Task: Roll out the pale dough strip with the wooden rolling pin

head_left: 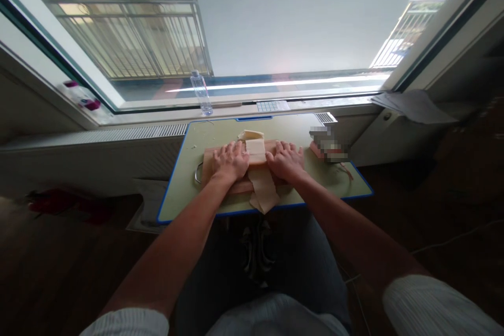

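A wooden cutting board [207,160] with a metal handle lies on the small table. Over its middle runs a thin strip of pale dough [264,189], its front end hanging past the board's near edge. Between my hands a pale, rounded bundle [255,151] looks like dough wrapped round a rolling pin, mostly hidden. My left hand [231,160] bears palm down on its left end, fingers curved forward. At the right end my right hand [286,159] presses the same way, thumb beside the dough. Behind the bundle sits a folded dough end [252,135].
The green table [179,189] has a blue rim. A blurred-out object [328,144] rests on its right side. On the sill stand a clear bottle [201,94] and a white gridded item [272,106]. Papers [413,105] lie at the right; a radiator [157,131] runs behind.
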`<action>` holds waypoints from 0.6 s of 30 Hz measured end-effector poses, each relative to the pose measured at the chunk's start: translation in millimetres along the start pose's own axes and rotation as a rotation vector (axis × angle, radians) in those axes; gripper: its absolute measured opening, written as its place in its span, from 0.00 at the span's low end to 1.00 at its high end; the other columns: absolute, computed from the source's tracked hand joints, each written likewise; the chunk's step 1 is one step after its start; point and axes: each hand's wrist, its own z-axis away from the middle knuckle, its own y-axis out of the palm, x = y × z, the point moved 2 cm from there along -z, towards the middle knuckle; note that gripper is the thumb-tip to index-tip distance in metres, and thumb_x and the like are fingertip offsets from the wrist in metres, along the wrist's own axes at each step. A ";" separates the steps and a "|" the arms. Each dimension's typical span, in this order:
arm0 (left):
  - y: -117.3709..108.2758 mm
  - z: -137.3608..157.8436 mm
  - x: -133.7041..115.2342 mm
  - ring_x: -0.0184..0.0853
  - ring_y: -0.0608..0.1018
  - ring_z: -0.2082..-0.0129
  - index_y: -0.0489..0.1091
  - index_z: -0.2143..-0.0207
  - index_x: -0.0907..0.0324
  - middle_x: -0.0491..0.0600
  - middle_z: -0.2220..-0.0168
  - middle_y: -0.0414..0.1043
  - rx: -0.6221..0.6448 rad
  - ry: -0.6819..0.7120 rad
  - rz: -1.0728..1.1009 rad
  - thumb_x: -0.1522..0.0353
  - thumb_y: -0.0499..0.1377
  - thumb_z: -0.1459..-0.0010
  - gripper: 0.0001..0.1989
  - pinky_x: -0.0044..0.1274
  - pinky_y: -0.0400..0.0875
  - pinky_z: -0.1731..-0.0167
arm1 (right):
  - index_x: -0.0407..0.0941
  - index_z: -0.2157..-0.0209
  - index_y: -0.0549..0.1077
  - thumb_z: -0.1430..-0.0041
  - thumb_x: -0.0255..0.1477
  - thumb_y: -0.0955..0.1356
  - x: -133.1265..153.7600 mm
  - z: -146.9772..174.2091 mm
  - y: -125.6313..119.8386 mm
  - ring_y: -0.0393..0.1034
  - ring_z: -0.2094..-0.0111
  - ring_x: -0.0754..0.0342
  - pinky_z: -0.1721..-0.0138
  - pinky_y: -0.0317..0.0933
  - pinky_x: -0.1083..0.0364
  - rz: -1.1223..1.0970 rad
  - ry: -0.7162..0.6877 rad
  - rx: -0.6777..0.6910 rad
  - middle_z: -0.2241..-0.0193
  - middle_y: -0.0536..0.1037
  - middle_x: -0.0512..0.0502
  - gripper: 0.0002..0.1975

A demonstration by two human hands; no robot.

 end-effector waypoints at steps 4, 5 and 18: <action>2.4 28.5 -0.1 0.48 0.62 0.27 0.63 0.27 0.53 0.54 0.25 0.61 -0.078 0.020 -0.028 0.55 0.44 0.29 0.32 0.49 0.51 0.27 | 0.39 0.27 0.61 0.24 0.45 0.55 0.5 28.9 -3.2 0.52 0.27 0.33 0.28 0.41 0.31 0.013 -0.019 -0.045 0.26 0.62 0.33 0.35; 3.1 33.0 0.3 0.48 0.62 0.27 0.62 0.27 0.53 0.54 0.25 0.60 -0.084 0.027 -0.034 0.55 0.44 0.28 0.32 0.48 0.51 0.27 | 0.39 0.27 0.61 0.24 0.45 0.55 0.5 34.0 -4.1 0.51 0.27 0.33 0.28 0.41 0.31 0.010 -0.022 -0.049 0.26 0.62 0.33 0.35; -1.4 -10.4 -0.6 0.50 0.62 0.27 0.60 0.26 0.53 0.55 0.24 0.59 0.017 -0.013 0.016 0.54 0.44 0.30 0.34 0.50 0.53 0.28 | 0.44 0.27 0.62 0.26 0.50 0.55 -0.1 -9.0 -1.3 0.56 0.29 0.35 0.30 0.46 0.32 0.000 0.001 0.024 0.27 0.64 0.34 0.37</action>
